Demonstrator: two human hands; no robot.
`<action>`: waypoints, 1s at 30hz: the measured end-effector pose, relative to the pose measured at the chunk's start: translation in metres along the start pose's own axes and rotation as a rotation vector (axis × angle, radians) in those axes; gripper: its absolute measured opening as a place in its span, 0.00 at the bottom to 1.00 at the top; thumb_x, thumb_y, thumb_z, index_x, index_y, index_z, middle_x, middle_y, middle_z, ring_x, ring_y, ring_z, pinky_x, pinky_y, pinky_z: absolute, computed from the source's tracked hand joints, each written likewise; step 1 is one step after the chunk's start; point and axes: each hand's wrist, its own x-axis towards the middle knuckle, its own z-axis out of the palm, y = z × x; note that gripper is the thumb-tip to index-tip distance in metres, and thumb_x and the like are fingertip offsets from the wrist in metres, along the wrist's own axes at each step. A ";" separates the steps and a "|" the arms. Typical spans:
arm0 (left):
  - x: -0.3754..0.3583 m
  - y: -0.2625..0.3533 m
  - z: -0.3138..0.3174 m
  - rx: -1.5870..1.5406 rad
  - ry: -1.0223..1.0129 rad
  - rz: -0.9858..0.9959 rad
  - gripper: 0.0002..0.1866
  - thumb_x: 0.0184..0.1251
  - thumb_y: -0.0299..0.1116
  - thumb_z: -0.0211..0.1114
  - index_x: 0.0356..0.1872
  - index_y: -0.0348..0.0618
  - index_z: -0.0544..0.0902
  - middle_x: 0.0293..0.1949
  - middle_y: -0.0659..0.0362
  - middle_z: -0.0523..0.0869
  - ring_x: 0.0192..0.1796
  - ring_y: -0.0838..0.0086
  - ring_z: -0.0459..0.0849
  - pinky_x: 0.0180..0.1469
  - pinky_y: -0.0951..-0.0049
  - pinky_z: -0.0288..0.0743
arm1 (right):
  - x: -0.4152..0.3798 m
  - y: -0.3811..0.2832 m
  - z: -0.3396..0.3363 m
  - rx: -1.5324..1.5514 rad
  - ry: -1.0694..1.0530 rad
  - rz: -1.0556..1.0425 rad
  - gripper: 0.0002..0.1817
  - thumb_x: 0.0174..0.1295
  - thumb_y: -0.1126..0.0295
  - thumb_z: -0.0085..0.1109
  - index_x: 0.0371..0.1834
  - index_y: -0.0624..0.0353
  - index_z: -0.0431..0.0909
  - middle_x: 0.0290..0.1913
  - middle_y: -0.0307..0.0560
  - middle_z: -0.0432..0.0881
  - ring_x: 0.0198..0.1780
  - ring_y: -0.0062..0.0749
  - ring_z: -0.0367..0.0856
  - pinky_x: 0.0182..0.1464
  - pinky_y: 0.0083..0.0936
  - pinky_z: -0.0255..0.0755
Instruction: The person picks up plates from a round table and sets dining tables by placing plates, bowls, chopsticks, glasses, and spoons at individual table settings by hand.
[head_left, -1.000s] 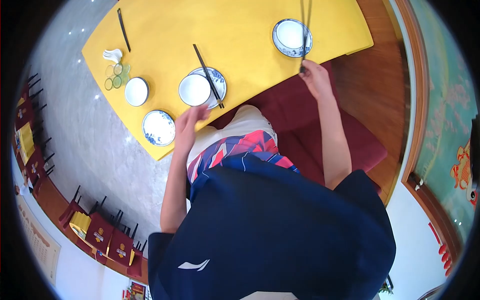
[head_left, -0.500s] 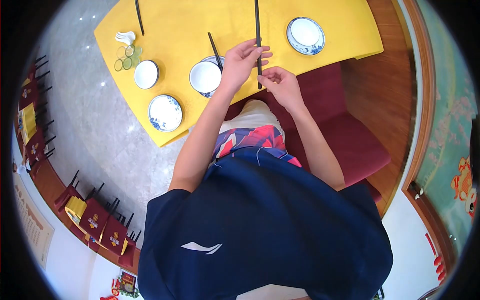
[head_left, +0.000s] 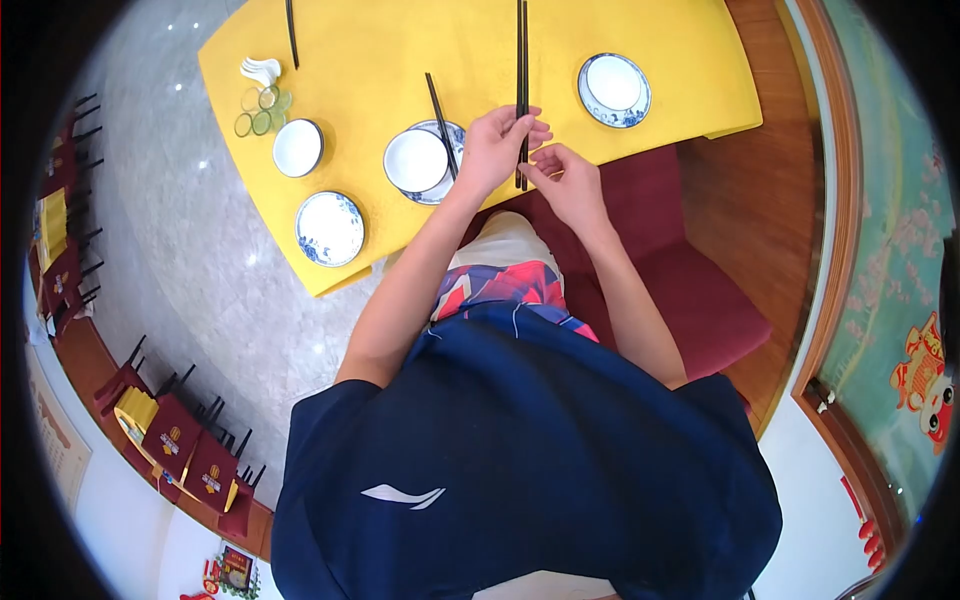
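Observation:
A pair of long black chopsticks (head_left: 522,60) stands nearly upright in view, their lower ends near the table edge. My left hand (head_left: 492,150) is closed on them, thumb and fingers around the lower part. Just below it, my right hand (head_left: 572,192) pinches near their bottom ends with thumb and fingertips. Left of my left hand, a white bowl (head_left: 416,161) rests on a blue-and-white plate (head_left: 437,196), with another pair of black chopsticks (head_left: 440,120) leaning across the plate's right side.
On the yellow tablecloth (head_left: 380,60) are a bowl on a plate (head_left: 613,82), a stack of bowls (head_left: 298,148), patterned plates (head_left: 330,229), green glasses (head_left: 262,122), white spoons (head_left: 262,70) and more chopsticks (head_left: 292,35). A maroon chair (head_left: 690,300) stands at right.
The chopsticks in my hands looked like one thick stick before; now a narrow gap shows between the two. Both hands keep hold, slightly lower in view. The whole view has shifted a little.

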 end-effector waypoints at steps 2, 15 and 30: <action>-0.002 -0.006 -0.003 0.073 -0.051 0.024 0.14 0.77 0.28 0.54 0.54 0.27 0.78 0.44 0.50 0.88 0.48 0.69 0.88 0.51 0.74 0.82 | 0.011 -0.001 -0.014 -0.041 0.088 -0.121 0.14 0.57 0.66 0.72 0.40 0.65 0.83 0.30 0.43 0.84 0.31 0.24 0.82 0.36 0.23 0.76; -0.007 -0.080 -0.017 0.270 -0.195 0.117 0.13 0.75 0.28 0.58 0.53 0.32 0.83 0.43 0.57 0.90 0.47 0.80 0.85 0.53 0.78 0.76 | 0.072 -0.024 -0.063 0.333 -0.230 -0.247 0.12 0.68 0.75 0.58 0.50 0.67 0.85 0.44 0.46 0.89 0.45 0.24 0.86 0.51 0.20 0.78; 0.008 -0.081 -0.014 0.562 -0.119 0.354 0.14 0.72 0.33 0.62 0.53 0.39 0.84 0.41 0.46 0.89 0.41 0.62 0.89 0.44 0.70 0.79 | 0.024 -0.019 -0.064 0.102 -0.107 -0.373 0.07 0.61 0.74 0.66 0.41 0.61 0.89 0.38 0.44 0.90 0.40 0.24 0.88 0.45 0.18 0.79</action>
